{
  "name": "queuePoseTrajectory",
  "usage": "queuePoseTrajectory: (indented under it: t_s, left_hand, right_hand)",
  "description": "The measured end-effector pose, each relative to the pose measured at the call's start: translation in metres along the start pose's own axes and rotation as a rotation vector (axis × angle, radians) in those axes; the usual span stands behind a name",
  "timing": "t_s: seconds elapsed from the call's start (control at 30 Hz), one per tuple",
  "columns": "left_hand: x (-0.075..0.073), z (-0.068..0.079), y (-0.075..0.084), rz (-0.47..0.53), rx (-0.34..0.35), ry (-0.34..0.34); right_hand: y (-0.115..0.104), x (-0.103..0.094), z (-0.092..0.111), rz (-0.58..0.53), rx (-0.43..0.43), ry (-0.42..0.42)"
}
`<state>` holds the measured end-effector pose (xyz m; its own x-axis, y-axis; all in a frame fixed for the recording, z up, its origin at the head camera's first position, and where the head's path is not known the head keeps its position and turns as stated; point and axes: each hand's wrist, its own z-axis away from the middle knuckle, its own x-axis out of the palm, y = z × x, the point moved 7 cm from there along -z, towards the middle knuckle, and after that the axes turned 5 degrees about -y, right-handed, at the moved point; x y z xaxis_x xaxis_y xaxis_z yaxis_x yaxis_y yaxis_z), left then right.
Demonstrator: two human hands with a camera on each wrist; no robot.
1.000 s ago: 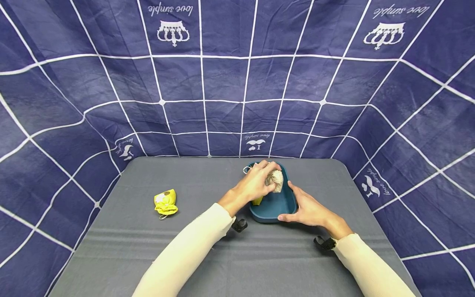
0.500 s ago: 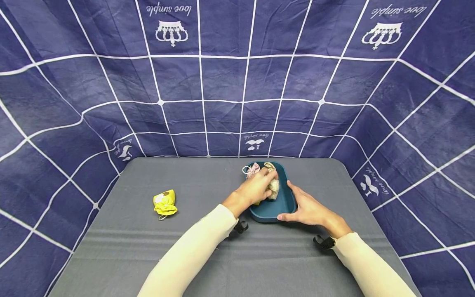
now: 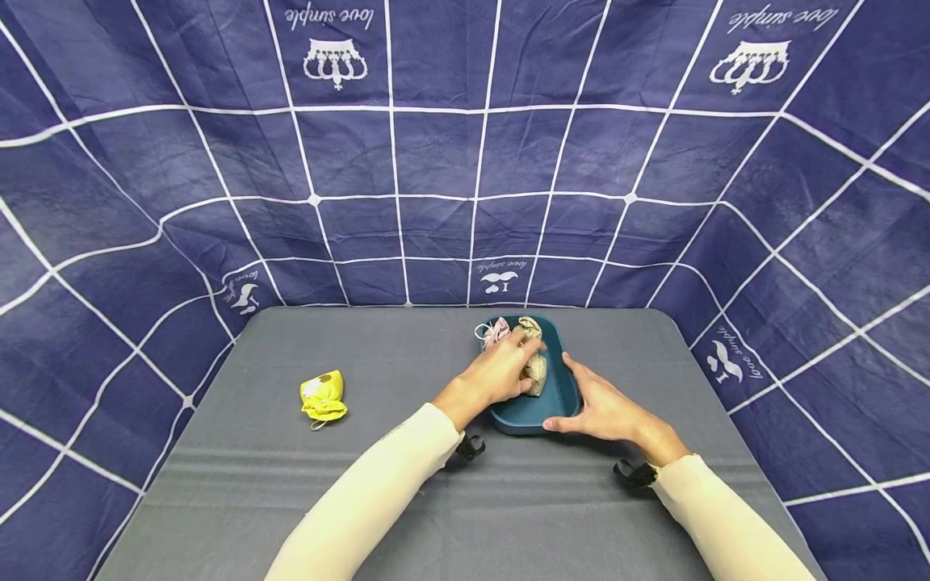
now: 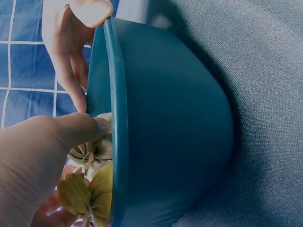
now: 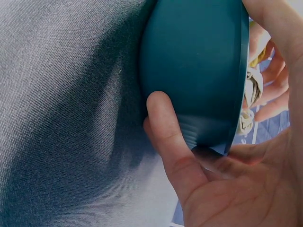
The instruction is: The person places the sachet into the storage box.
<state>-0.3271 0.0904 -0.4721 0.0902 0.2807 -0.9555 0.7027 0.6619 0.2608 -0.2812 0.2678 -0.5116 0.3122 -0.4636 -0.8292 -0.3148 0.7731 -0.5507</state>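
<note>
Hands: two, both bare, both with cream sleeves, both at the one bowl.
Left hand: the left hand (image 3: 497, 373) reaches into the bowl from about 8 o'clock of it. Its fingers are bent over the beige pouch (image 3: 536, 373) and press on it; the left wrist view shows the thumb (image 4: 75, 130) against this pouch, so the hand seems to hold it, not fully closed.
Right hand: the right hand (image 3: 599, 407) grips the bowl from outside, at about 4 o'clock of it. In the right wrist view the thumb (image 5: 163, 127) lies on the outer wall and the other fingers curl over the rim, so the hand is half closed around the wall.
Bowl: one teal bowl (image 3: 561, 395), which stands on the table a little to 1 o'clock of the table middle, between the two hands.
Pouches in the bowl: the head view shows the beige pouch under the left fingers and one more beige piece (image 3: 529, 327) at the far side; whether they are two pouches or one, it cannot be told. One pink pouch (image 3: 496, 331) lies at the rim, at about 11 o'clock of the bowl. The left wrist view shows also one olive-yellow pouch (image 4: 90, 191) inside.
Pouch outside: one yellow pouch (image 3: 323, 397) lies alone on the table, well apart from the bowl, at 9 o'clock of it.
Table: one grey table (image 3: 291, 484).
Backdrop: one dark blue cloth (image 3: 145, 161) with white lines.
</note>
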Motion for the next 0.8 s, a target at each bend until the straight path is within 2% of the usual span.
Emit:
queuePoseTrajectory:
  t_s: [0.3,0.43,0.53,0.8]
  left_hand:
    - [-0.016,0.013,0.003,-0.062,-0.002,0.085]
    - [-0.023,0.021,0.001,-0.043,-0.011,0.110]
    - [-0.028,0.031,-0.004,-0.020,-0.019,0.123]
    - [-0.043,0.060,-0.026,-0.040,-0.034,0.174]
  right_hand:
    - [0.000,0.000,0.001,-0.001,0.009,-0.014]
    - [-0.001,-0.001,0.000,0.009,0.000,-0.006]
    - [-0.002,-0.001,0.000,0.008,-0.004,-0.005]
    - [-0.003,-0.002,0.001,0.014,0.006,-0.007]
